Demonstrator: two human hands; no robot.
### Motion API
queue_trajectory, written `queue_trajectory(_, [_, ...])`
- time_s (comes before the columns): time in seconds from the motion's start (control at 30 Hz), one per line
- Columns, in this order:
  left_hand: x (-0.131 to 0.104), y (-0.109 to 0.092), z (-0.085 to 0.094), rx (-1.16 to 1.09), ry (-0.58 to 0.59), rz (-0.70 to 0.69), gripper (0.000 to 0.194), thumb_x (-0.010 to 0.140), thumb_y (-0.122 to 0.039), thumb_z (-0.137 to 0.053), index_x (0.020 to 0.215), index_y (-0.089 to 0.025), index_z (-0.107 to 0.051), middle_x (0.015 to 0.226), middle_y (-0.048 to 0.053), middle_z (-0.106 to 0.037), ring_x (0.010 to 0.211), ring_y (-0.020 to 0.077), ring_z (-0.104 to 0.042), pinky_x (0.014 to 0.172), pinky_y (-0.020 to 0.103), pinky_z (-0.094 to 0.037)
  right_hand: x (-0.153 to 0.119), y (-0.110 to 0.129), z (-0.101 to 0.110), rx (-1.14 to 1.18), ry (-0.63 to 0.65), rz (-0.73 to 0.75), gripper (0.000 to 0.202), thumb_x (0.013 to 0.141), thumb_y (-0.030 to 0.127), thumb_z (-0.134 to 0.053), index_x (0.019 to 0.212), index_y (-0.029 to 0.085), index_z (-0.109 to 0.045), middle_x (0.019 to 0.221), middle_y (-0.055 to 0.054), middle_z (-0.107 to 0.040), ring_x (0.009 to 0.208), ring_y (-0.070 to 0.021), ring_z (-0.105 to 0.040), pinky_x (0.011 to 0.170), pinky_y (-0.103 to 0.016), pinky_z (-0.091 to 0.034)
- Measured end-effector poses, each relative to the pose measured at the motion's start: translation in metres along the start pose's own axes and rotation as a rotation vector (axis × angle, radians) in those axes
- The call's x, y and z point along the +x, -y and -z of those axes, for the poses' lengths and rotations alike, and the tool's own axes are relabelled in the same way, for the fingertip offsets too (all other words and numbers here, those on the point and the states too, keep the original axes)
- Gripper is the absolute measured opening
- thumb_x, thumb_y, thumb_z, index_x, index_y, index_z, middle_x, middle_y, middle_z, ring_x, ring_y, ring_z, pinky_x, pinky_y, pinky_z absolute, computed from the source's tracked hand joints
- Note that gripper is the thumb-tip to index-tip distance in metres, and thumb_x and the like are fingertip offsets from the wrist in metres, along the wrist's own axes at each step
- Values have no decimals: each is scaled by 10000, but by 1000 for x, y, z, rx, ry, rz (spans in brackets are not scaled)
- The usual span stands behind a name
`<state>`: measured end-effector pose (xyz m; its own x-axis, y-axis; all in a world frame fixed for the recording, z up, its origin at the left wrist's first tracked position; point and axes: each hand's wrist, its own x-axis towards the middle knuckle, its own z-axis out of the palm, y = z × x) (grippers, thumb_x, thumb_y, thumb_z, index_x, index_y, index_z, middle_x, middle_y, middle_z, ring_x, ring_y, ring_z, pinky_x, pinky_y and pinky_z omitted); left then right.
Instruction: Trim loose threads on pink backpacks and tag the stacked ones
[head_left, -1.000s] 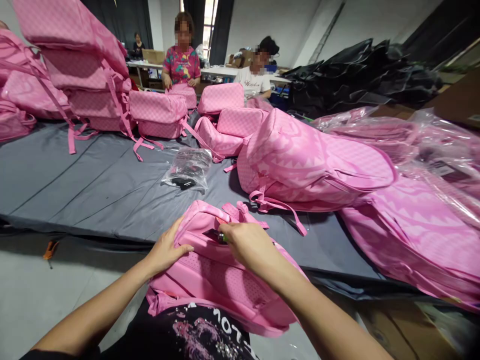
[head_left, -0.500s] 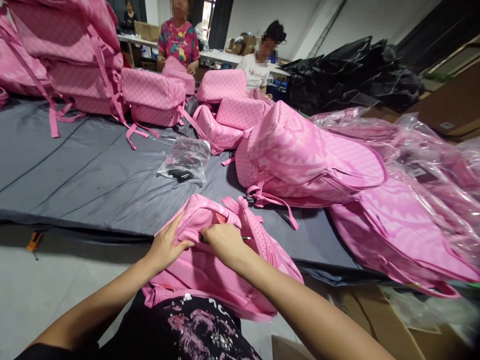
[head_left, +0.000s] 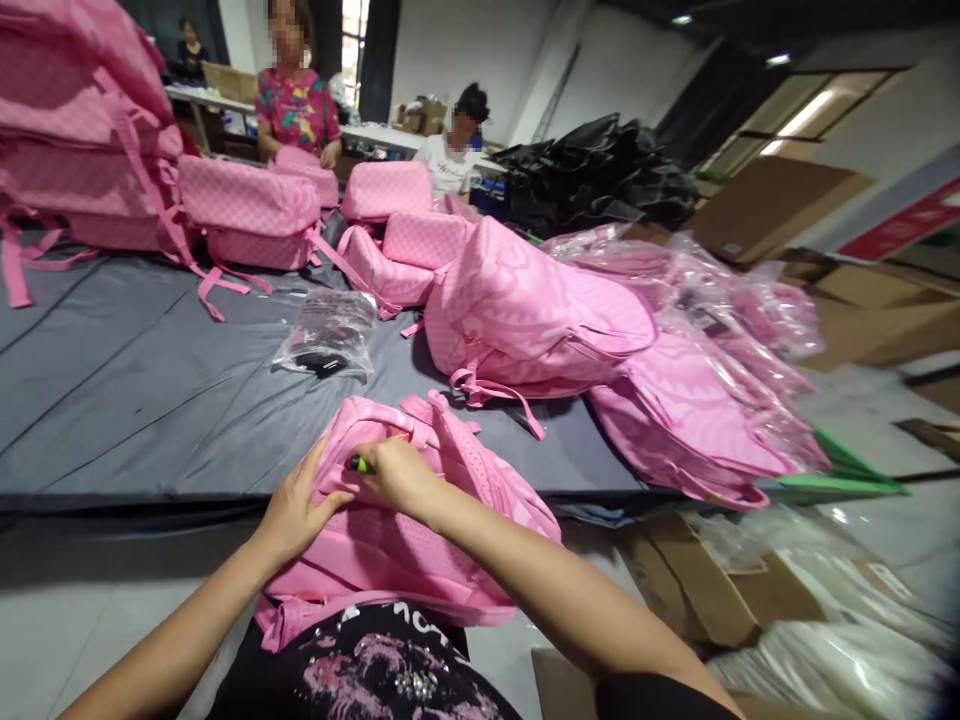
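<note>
A pink backpack [head_left: 450, 560] leans between my body and the front edge of the grey-covered table. My left hand [head_left: 301, 505] lies on the left side of its upper part, thumb apart from the fingers, pressing on the fabric. Closed round a small green-and-black tool [head_left: 361, 465], my right hand [head_left: 399, 478] is at the bag's top beside a red patch. The tool's tip is hidden. Beyond the bag, a clear plastic packet [head_left: 328, 335] with black contents rests on the table.
Pink backpacks [head_left: 540, 310] crowd the table [head_left: 112, 400] at the left, centre and right. Plastic-wrapped pink bags [head_left: 720, 300] lie at the right, near a black heap [head_left: 592, 175]. Open cartons [head_left: 697, 580] stand on the floor at lower right. Several people are beyond the table.
The view has swung right, shifting the scene leftward. My right hand has turned, so the tool's green end now shows at its left. My left hand stays on the bag.
</note>
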<state>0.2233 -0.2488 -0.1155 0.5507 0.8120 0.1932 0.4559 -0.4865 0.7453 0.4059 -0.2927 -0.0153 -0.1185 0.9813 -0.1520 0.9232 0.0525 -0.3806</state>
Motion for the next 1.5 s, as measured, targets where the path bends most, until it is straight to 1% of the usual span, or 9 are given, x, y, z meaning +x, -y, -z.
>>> queue_trajectory(0.27, [3,9,-1,64,-22,-81,728,876,-470,-557,1493,-168,-314,1432,168,-528,1289,307,-552,1049,449,-483,11,15,9,53,-31,-112,200,850,235,-559,827,144,-735,805,-63,-730,654,-127,-592,561,-229,-326])
queue_trajectory(0.57, [-3,5,-1,149,-54,-174,759,920,-447,-534,1536,-141,-214,1482,214,-451,1318,331,-518,1035,481,-492,7,20,14,32,5,-223,203,831,223,-574,889,139,-750,899,-106,-750,759,-177,-660,613,-241,-397])
queue_trajectory(0.73, [-7,0,2,172,-75,-238,797,919,-445,-563,1550,-161,-168,1480,211,-454,1316,326,-522,1023,468,-504,5,20,18,43,57,-233,233,809,346,-659,921,163,-749,888,-72,-754,729,-163,-660,586,-226,-395])
queue_trajectory(0.9, [-7,0,2,167,-97,-248,789,921,-442,-569,1551,-180,-173,1465,203,-476,1301,321,-537,1010,461,-514,0,19,18,-22,52,-217,173,829,237,-613,883,139,-744,901,-117,-754,795,-202,-679,618,-254,-393])
queue_trajectory(1.1, [-8,2,-1,198,-136,-285,812,916,-424,-580,1559,-185,-145,1442,206,-502,1257,320,-577,966,441,-546,1,17,12,-22,35,-211,197,839,318,-632,797,152,-730,780,-68,-738,677,-151,-636,558,-236,-344])
queue_trajectory(1.2, [-9,1,-1,207,-156,-300,815,918,-423,-579,1563,-184,-141,1428,211,-515,1251,322,-582,959,441,-552,2,20,10,-22,14,-231,179,837,254,-605,755,141,-716,757,-76,-728,646,-146,-613,540,-243,-316])
queue_trajectory(1.37, [-19,-2,3,168,-211,-430,872,907,-365,-617,1575,-195,-84,1440,203,-504,1287,293,-556,994,406,-538,-29,19,6,67,19,-172,154,825,143,-564,747,135,-698,704,-48,-712,624,-133,-610,562,-229,-366])
queue_trajectory(1.43, [-25,-3,5,169,-236,-500,858,910,-263,-615,1575,-240,-75,1514,191,-414,1355,287,-485,1017,417,-521,-50,15,2,186,-16,-79,212,778,63,-542,876,145,-712,831,-45,-746,740,-149,-666,661,-231,-457])
queue_trajectory(1.5, [-31,-4,6,174,-243,-549,830,903,-153,-597,1564,-305,-120,1588,160,-287,1415,285,-404,1031,434,-507,-70,12,-3,258,-65,37,421,719,6,-515,1068,162,-692,1052,-64,-744,942,-185,-689,818,-281,-514])
